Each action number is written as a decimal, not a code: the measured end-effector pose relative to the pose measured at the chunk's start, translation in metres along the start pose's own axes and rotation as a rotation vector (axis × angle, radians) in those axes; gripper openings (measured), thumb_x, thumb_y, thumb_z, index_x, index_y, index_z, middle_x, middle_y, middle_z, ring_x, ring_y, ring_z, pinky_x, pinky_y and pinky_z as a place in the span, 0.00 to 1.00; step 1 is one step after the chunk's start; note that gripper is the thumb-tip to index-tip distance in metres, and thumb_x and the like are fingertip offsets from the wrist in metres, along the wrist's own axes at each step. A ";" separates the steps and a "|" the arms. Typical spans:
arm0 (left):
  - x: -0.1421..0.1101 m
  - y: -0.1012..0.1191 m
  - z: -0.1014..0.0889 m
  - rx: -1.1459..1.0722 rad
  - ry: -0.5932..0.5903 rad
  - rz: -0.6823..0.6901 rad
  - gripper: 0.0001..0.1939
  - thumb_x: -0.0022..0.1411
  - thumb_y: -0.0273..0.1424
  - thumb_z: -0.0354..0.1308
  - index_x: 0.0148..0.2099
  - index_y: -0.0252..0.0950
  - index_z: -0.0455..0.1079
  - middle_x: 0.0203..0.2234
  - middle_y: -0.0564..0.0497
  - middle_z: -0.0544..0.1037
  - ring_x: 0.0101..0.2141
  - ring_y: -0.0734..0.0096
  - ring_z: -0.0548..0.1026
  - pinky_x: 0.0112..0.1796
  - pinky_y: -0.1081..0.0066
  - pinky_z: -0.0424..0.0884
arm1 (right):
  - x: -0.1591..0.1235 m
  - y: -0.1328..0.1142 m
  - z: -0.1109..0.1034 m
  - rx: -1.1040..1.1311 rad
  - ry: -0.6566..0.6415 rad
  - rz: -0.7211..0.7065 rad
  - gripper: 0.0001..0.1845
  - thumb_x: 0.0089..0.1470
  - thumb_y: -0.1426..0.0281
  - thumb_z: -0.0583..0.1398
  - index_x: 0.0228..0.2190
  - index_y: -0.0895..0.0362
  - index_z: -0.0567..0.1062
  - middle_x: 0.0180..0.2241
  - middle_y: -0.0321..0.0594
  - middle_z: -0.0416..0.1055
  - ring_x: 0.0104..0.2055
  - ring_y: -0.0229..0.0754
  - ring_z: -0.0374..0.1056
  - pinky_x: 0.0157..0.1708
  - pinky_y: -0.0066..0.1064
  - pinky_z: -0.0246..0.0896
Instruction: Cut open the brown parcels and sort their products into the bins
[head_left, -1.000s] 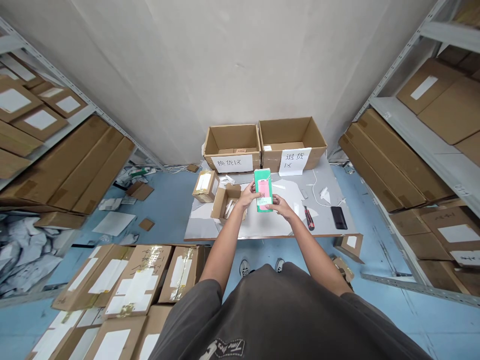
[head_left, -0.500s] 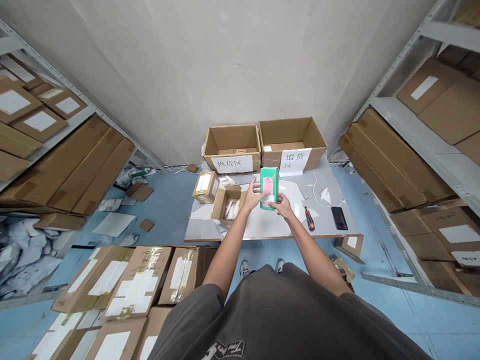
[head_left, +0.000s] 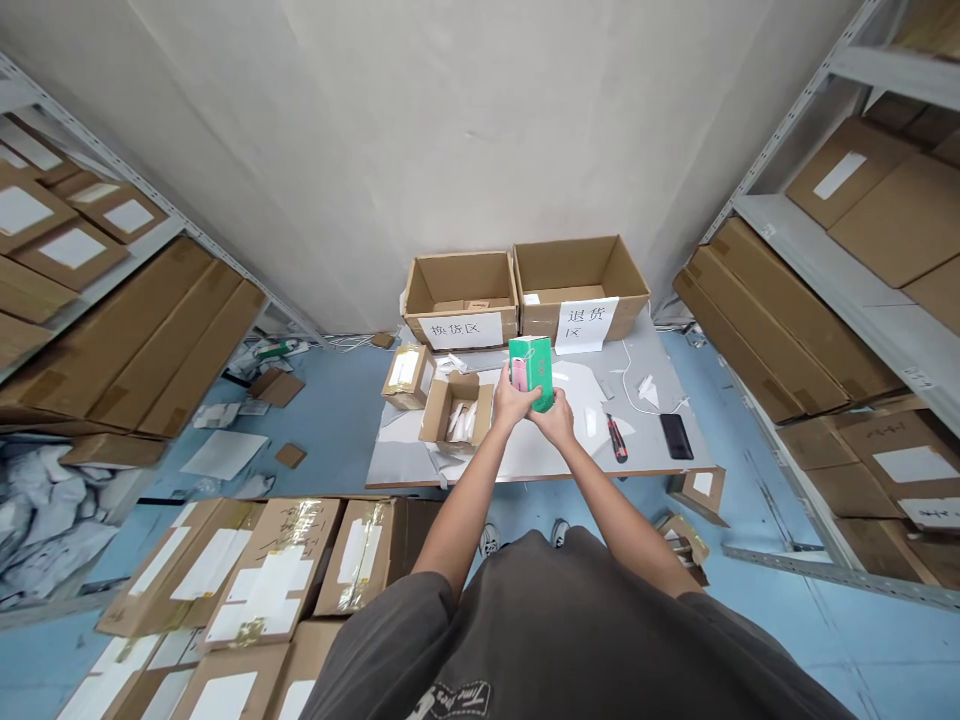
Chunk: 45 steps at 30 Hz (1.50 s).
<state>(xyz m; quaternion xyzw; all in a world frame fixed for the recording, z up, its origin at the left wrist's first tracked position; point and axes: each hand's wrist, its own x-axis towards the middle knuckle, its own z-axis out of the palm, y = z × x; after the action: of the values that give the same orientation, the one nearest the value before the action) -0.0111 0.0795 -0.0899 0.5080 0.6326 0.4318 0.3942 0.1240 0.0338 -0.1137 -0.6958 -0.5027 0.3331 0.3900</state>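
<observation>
Both my hands hold a green box with a pink panel (head_left: 532,368) above the grey table (head_left: 525,455). My left hand (head_left: 511,405) is closed on its lower left side, fingers wrapped round the front. My right hand (head_left: 555,420) grips the lower right corner from beneath. The box is turned so that a side face and the pink front both show. Just left of my hands a small open carton (head_left: 456,411) with white items inside stands on the table.
Two large open cartons with paper labels (head_left: 460,296) (head_left: 581,285) stand at the table's far edge. A taped small box (head_left: 407,371), a red utility knife (head_left: 616,438), a black phone (head_left: 676,436) and a white cable (head_left: 637,385) lie on the table. Shelves of cartons flank both sides.
The green box has turned from facing flat towards me to an angle showing its side. My left hand has closed round it, and both hands have drawn together beneath it.
</observation>
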 end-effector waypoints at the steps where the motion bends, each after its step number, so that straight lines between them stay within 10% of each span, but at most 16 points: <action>1: 0.002 -0.002 -0.002 -0.012 -0.009 -0.013 0.56 0.46 0.37 0.79 0.75 0.41 0.61 0.60 0.39 0.79 0.60 0.43 0.77 0.60 0.54 0.69 | -0.001 -0.001 -0.001 0.003 -0.006 -0.010 0.35 0.39 0.56 0.74 0.47 0.48 0.68 0.45 0.43 0.79 0.49 0.56 0.76 0.46 0.40 0.69; 11: 0.019 -0.018 -0.025 -0.418 -0.270 -0.028 0.62 0.46 0.41 0.80 0.78 0.38 0.55 0.50 0.42 0.83 0.49 0.55 0.83 0.53 0.57 0.78 | 0.007 0.009 -0.003 0.418 -0.187 0.018 0.41 0.37 0.46 0.77 0.47 0.50 0.72 0.49 0.44 0.79 0.52 0.50 0.75 0.54 0.43 0.72; 24: 0.016 -0.025 -0.033 -0.503 -0.390 0.030 0.63 0.47 0.48 0.80 0.78 0.38 0.54 0.54 0.39 0.83 0.54 0.52 0.82 0.58 0.52 0.75 | 0.005 -0.019 -0.032 0.515 -0.500 0.150 0.32 0.37 0.58 0.78 0.44 0.53 0.78 0.45 0.47 0.84 0.46 0.54 0.77 0.35 0.33 0.68; 35: 0.014 -0.022 -0.030 -0.527 -0.396 0.020 0.62 0.49 0.50 0.80 0.78 0.42 0.54 0.56 0.40 0.81 0.52 0.54 0.81 0.57 0.55 0.75 | 0.013 0.000 -0.006 0.644 -0.344 0.112 0.31 0.31 0.59 0.77 0.39 0.51 0.75 0.37 0.36 0.81 0.42 0.47 0.76 0.46 0.39 0.74; 45: -0.010 0.000 -0.001 -0.031 0.040 -0.002 0.53 0.46 0.41 0.84 0.71 0.42 0.66 0.57 0.40 0.81 0.56 0.48 0.79 0.57 0.57 0.72 | 0.004 0.007 0.006 0.078 0.010 0.000 0.32 0.37 0.56 0.71 0.45 0.51 0.72 0.39 0.36 0.79 0.40 0.50 0.74 0.43 0.41 0.71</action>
<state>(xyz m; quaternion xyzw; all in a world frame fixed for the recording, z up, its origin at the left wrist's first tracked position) -0.0104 0.0696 -0.0889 0.4926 0.6340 0.4512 0.3897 0.1226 0.0373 -0.1234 -0.6818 -0.4874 0.3490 0.4193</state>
